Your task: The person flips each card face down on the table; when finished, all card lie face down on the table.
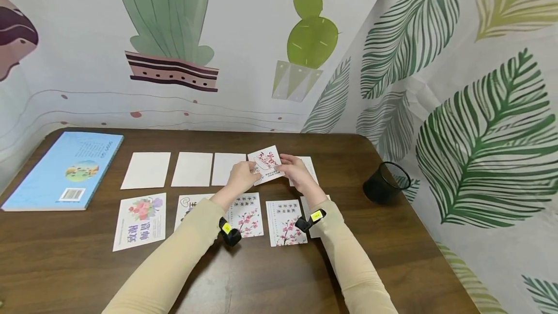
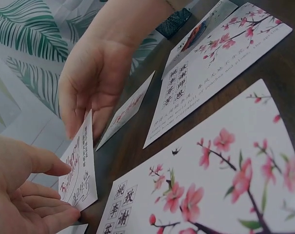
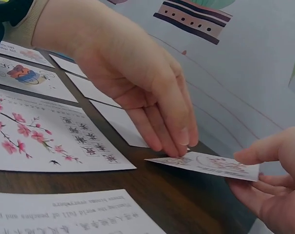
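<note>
Held card: a small white card with red handwritten lettering [image 1: 267, 164], lifted just above the dark brown wooden table [image 1: 218, 275], centre of the head view, slightly tilted.
Left hand: the left hand [image 1: 242, 175] pinches the card's left edge between thumb and fingertips; in the left wrist view the card [image 2: 79, 168] stands on edge against its fingers [image 2: 50, 168].
Right hand: the right hand [image 1: 294, 169] grasps the card's right edge, fingers stretched along it; in the right wrist view the card [image 3: 206, 165] lies nearly flat between both hands.
Upper row: three blank white cards [image 1: 190, 169] lie side by side left of the hands; another white card shows partly behind the right hand.
Lower row: a floral card with purple lettering [image 1: 140, 220] at lower left, then two white cards with pink blossom branches [image 1: 285, 222] under the wrists.
Book: a light blue paperback book [image 1: 65, 168] at the left edge of the table.
Cup: a black mesh pen cup [image 1: 386, 182] lying on its side at centre right, well apart from the cards.
</note>
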{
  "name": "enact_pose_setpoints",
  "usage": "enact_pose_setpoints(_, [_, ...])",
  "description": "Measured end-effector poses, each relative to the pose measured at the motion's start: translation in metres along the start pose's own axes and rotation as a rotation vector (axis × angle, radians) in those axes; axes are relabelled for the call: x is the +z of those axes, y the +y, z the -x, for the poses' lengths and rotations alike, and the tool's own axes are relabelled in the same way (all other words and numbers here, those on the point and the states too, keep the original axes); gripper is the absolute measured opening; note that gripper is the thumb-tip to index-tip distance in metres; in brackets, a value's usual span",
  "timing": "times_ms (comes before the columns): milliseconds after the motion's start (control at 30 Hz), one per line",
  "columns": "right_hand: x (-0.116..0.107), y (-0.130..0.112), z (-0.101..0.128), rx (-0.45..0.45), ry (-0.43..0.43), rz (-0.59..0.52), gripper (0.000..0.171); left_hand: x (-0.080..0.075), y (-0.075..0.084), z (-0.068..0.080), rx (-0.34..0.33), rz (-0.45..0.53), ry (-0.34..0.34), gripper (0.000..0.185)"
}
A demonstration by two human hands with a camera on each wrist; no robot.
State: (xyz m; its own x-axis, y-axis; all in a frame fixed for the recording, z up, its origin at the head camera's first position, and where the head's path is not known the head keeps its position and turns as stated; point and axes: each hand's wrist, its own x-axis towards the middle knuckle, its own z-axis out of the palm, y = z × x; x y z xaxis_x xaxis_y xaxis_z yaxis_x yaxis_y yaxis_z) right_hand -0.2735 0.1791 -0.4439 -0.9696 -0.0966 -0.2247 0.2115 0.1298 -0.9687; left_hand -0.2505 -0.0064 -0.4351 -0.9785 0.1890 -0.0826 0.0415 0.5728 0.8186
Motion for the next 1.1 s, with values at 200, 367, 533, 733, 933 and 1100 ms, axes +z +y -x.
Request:
enact_pose_setpoints(200, [0.009, 0.007, -0.004, -0.002, -0.053, -0.056, 0.053, 0.0, -0.001, 0.001, -0.003, 0.019, 0.007, 0.049])
enact_pose_setpoints(367, [0.012, 0.008, -0.003, -0.019, -0.049, -0.081, 0.048, -0.003, -0.002, 0.0, -0.013, 0.044, 0.005, 0.05])
enact_pose_setpoints(533, [0.012, 0.006, 0.001, -0.028, -0.02, -0.065, 0.05, -0.008, -0.002, 0.0, -0.006, 0.103, 0.041, 0.044])
enact_pose_setpoints(733, [0.012, 0.001, 0.007, -0.065, 0.067, -0.071, 0.048, -0.01, 0.011, 0.0, 0.051, 0.137, 0.128, 0.038])
enact_pose_setpoints(933, [0.019, -0.009, 0.015, -0.113, 0.093, -0.092, 0.049, -0.008, 0.029, -0.003, 0.08, 0.111, 0.138, 0.043])
enact_pose_setpoints(1100, [0.021, -0.016, 0.02, -0.158, 0.056, -0.114, 0.046, -0.008, 0.04, -0.007, 0.092, 0.057, 0.183, 0.046])
